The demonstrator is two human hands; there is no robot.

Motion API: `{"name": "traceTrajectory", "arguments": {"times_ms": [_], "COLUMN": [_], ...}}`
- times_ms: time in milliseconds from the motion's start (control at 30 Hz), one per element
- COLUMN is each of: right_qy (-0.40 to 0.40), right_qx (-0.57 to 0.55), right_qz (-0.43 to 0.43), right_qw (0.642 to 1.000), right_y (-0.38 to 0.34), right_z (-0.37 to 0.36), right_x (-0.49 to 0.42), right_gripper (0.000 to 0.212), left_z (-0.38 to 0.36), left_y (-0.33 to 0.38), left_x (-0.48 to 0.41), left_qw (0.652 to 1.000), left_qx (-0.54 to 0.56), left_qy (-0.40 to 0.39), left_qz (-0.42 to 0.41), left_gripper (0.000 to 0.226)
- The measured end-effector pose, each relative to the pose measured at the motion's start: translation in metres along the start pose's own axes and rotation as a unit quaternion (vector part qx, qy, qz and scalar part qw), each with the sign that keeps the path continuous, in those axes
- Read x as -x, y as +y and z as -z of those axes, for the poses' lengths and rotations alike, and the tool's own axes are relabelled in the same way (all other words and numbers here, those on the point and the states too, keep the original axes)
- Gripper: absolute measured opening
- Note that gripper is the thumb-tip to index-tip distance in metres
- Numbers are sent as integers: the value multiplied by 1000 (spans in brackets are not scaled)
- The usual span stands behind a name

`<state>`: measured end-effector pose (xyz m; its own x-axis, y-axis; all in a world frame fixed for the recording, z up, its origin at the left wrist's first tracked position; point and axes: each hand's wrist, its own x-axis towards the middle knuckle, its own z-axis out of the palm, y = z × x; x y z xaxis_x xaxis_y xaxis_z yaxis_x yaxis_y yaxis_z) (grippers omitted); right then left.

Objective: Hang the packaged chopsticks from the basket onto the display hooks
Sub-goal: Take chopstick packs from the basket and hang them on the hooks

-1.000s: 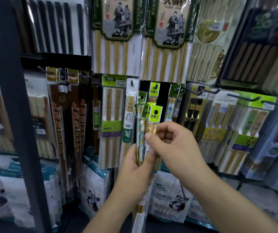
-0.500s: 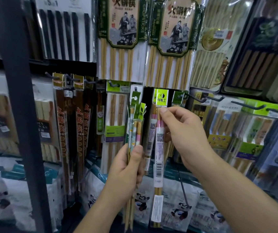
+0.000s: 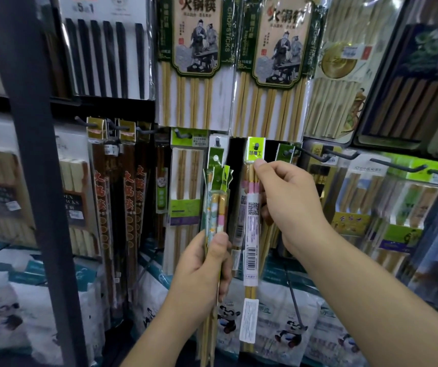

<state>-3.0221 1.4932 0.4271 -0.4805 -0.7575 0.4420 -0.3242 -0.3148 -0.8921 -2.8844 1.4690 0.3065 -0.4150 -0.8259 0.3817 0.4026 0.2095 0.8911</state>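
My right hand [image 3: 289, 205] pinches one long chopstick pack [image 3: 251, 234] just under its bright green header card. The header's hole sits at a dark display hook [image 3: 256, 145] in the middle row; I cannot tell if the hook passes through it. My left hand [image 3: 204, 266] grips a bundle of several more chopstick packs [image 3: 216, 205], upright, just left of the single pack. The bundle's green headers fan out at the top. No basket is in view.
Packs of chopsticks hang in rows all over the rack. Bare black hooks [image 3: 345, 154] stick out on the right. A dark vertical post [image 3: 35, 168] stands at the left. Panda-printed bags [image 3: 292, 332] fill the shelf below.
My right hand pulled one pack out of the bundle and lifted it up and right to the hook row. My left hand stayed low with the rest.
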Motion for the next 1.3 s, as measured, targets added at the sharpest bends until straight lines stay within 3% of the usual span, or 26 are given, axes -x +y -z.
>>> {"name": "traceTrajectory", "arguments": {"times_ms": [433,533,600,700,867,1167,1300], "right_qy": [18,36,33,-52,-153,-139,-125], "right_qx": [204,262,244,112,18,30,44], "right_qz": [61,52,56,35,7,-12,5], "right_qw": [977,963,968,992,988,990,991], "right_y": [25,29,29,22,13,17,17], "right_z": [8,15,18,15,9,5,5], "right_x": [-2,6,14,29,42,44,41], "right_gripper": [30,25,21,11,8,12,5], "left_z": [3,2,0,-1,-5,-4,-6], "left_y": [4,5,6,7,7,5,1], "left_x": [0,0,0,1,1,1,2], "left_qw": [999,1000,999,999,999,996,999], "left_qx": [30,30,32,29,21,-75,-43], "left_qy": [9,-2,-10,-18,-38,-16,0], "left_qz": [5,5,3,6,0,-44,-29], "left_gripper": [71,60,50,45,51,52,47]}}
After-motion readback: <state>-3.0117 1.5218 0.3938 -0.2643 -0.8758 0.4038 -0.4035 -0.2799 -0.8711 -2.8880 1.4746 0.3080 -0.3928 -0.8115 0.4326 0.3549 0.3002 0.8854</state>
